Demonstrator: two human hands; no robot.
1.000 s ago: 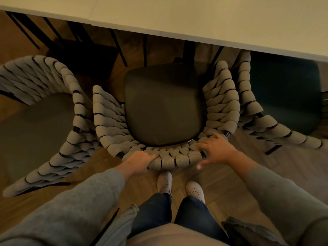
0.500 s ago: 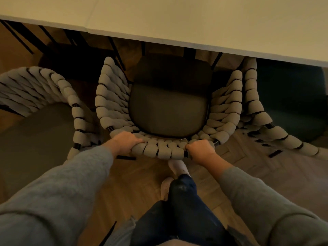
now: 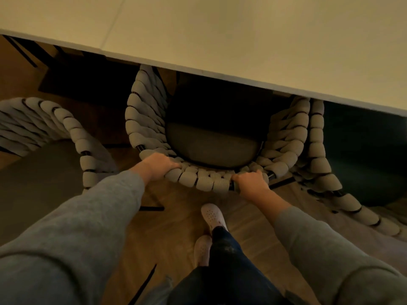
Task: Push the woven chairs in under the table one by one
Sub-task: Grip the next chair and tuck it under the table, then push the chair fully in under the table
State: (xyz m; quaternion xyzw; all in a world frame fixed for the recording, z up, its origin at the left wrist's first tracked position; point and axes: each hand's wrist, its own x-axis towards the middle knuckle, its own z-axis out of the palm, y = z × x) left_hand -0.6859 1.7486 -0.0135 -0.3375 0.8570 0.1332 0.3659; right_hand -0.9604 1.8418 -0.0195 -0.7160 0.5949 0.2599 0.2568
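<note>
The middle woven chair [image 3: 207, 183], a tub-shaped seat with a curved back of thick grey rope wound over a black frame, stood at the near edge of the pale flat-topped table [image 3: 220, 40]. Its two arm ends reached the table's edge, and its dark rounded seat cushion [image 3: 211, 148] lay partly in shadow. The cushion's far part seemed to lie under the tabletop, though the gloom there made its edge hard to make out. The left hand [image 3: 157, 167] gripped the near rim of the chair's back on the left, with its fingers curled over the rope onto the inner side. The right hand [image 3: 251, 183] gripped the same rim further right, its fingers wrapped over the top, and a short run of rope loops showed between the two hands. Both arms, in grey sleeves [image 3: 88, 216], were stretched forward. A second woven chair [image 3: 74, 133] of the same grey rope stood to the left, well out from the table, its back near the middle chair's left arm. A third woven chair [image 3: 317, 155] stood to the right, its roped side close against the middle chair's right arm and its dark seat [image 3: 363, 150] partly beneath the tabletop. Nearest the camera, white perforated shoes [image 3: 212, 215] stood one ahead of the other on the brown wooden plank floor [image 3: 171, 227], below dark blue trousers [image 3: 224, 260].
</note>
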